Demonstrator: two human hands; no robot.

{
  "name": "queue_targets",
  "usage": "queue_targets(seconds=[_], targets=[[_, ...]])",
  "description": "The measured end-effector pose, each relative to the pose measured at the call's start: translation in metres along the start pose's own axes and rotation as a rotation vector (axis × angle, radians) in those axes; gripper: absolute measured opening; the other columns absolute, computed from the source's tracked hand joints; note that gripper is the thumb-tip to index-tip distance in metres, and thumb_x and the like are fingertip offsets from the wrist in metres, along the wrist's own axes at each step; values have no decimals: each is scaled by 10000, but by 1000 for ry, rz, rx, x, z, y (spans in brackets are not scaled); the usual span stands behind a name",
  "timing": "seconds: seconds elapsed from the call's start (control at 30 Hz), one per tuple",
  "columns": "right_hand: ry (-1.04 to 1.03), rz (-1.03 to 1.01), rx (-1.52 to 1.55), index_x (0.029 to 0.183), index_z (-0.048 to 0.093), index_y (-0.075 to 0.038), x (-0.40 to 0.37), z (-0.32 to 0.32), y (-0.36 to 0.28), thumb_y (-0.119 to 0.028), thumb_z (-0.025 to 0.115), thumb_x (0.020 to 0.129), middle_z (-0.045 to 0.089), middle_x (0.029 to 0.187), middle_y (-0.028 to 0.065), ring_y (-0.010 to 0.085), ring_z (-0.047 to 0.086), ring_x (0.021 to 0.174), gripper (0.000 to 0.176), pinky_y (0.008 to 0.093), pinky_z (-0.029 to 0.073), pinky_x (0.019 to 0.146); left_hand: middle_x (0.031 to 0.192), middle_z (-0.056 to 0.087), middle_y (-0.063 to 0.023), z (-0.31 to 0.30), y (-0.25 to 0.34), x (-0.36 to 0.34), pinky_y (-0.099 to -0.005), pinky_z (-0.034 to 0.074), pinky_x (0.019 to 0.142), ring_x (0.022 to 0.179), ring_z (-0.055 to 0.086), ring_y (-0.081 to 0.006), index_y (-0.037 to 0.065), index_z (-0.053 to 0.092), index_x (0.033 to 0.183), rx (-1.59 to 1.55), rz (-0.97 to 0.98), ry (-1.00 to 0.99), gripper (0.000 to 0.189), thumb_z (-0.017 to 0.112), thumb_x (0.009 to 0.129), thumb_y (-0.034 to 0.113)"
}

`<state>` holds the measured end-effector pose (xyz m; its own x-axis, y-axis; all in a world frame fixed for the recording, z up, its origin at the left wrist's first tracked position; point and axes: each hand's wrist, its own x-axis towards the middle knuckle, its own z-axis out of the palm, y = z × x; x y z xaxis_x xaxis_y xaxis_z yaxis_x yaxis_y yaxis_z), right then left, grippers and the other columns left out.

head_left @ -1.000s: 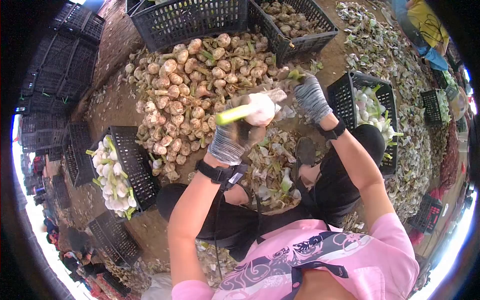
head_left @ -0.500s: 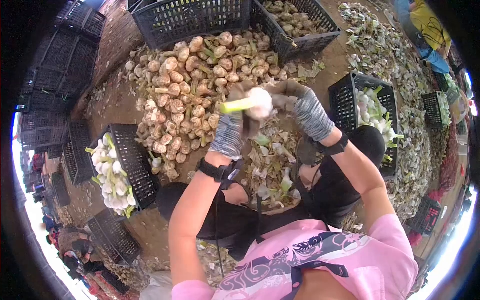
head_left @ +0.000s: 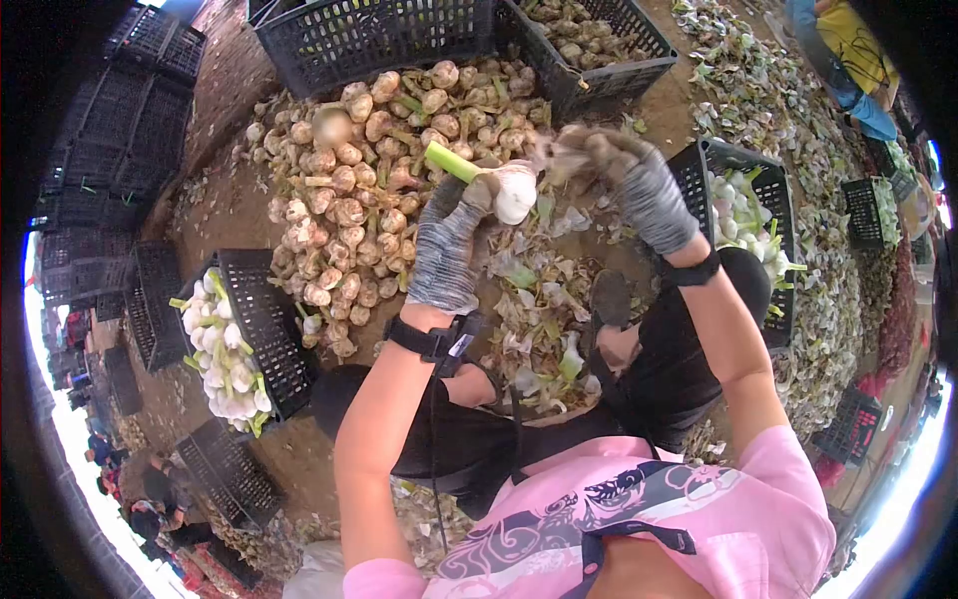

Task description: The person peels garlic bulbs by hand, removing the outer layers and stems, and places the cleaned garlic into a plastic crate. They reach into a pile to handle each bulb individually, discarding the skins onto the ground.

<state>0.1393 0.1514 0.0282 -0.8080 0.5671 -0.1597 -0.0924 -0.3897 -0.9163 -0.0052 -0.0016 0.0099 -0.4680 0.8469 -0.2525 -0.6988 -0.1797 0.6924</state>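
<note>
My left hand (head_left: 451, 235), in a grey knitted glove, is wrapped round a white garlic bulb (head_left: 515, 192) whose green stem points up and to the left. Just right of the bulb is my right hand (head_left: 639, 185), gloved the same way, its fingers bent together and blurred by motion. Thin pale peel (head_left: 561, 158) seems to hang at those fingertips, though the blur hides its shape. Behind the left hand spreads a heap of unpeeled, soil-stained garlic (head_left: 349, 210).
Peeled bulbs fill a black crate (head_left: 264, 334) on the left and another (head_left: 689, 190) on the right. Larger crates (head_left: 379, 40) stand behind the heap. Loose peels (head_left: 539, 339) lie between my feet. Other people (head_left: 848, 60) are at the far right and lower left.
My right hand has moved right, away from the bulb. My left hand still holds the bulb, now turned so that its stem points more upward.
</note>
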Motion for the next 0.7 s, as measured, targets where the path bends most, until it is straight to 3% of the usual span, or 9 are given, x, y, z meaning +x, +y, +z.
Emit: queue_targets(seconds=[0.07, 0.17, 0.2, 0.3, 0.33, 0.5, 0.57, 0.63, 0.7], targets=[[63, -127, -508, 1116, 525, -1, 2, -7, 20, -228, 575, 852, 612, 950, 63, 106, 552, 796, 351, 256, 456, 741, 949, 616, -41, 1, 2, -1, -237, 494, 715, 842, 596, -120, 40, 566, 1049, 206, 27, 84, 269, 623, 835, 192], [108, -103, -351, 1104, 533, 1, -4, 13, 14, -252, 616, 823, 610, 945, 58, 127, 555, 819, 387, 269, 450, 775, 955, 615, -31, -10, -4, 4, -243, 477, 746, 850, 586, -118, 40, 561, 1076, 330, 109, 58, 279, 620, 836, 171], [151, -418, -513, 1085, 539, -3, 9, 5, 39, -202, 658, 777, 610, 943, 60, 131, 555, 827, 386, 278, 451, 773, 955, 615, -31, -7, -3, 2, -243, 477, 746, 850, 586, -118, 40, 561, 1076, 330, 108, 58, 279, 620, 836, 171], [65, -429, -530, 1023, 561, -5, 4, 14, 36, -119, 664, 746, 616, 924, 59, 123, 555, 830, 317, 272, 452, 768, 971, 610, -39, 2, 1, -4, -258, 469, 781, 867, 577, -124, 29, 553, 1098, 404, 163, 7, 286, 605, 844, 150], [62, -197, -476, 945, 578, -5, 0, 15, 30, -61, 650, 734, 616, 881, 54, 114, 554, 825, 230, 267, 453, 763, 1005, 597, -47, 1, 2, -4, -266, 452, 823, 904, 570, -137, 27, 533, 1122, 400, 162, -28, 326, 603, 844, 182], [79, -262, -577, 914, 575, -12, -10, 26, 30, 1, 579, 755, 595, 812, 39, 108, 541, 774, 160, 262, 455, 742, 1066, 569, -66, -5, -3, -1, -280, 456, 838, 936, 565, -149, 28, 522, 1133, 350, 128, -125, 333, 583, 854, 200], [116, -290, -352, 949, 562, -12, -10, 24, 38, 12, 548, 766, 596, 807, 40, 119, 542, 762, 186, 272, 462, 716, 1018, 589, -77, -7, -8, 1, -286, 479, 799, 927, 572, -157, 23, 523, 1123, 347, 223, -22, 336, 586, 851, 210], [307, -150, -342, 979, 555, -8, 4, 7, 42, -18, 536, 770, 614, 834, 91, 163, 575, 759, 211, 297, 473, 665, 1006, 598, -88, -6, -2, -3, -294, 501, 761, 920, 581, -170, 13, 521, 1108, 186, 176, -21, 337, 594, 842, 207], [103, -14, -840, 1036, 560, -28, 16, -18, 44, -105, 544, 783, 622, 890, 165, 256, 603, 774, 265, 333, 476, 694, 1024, 600, -103, -11, 6, -3, -314, 513, 764, 936, 584, -184, 5, 502, 1146, -137, -20, 29, 349, 577, 846, 164]])
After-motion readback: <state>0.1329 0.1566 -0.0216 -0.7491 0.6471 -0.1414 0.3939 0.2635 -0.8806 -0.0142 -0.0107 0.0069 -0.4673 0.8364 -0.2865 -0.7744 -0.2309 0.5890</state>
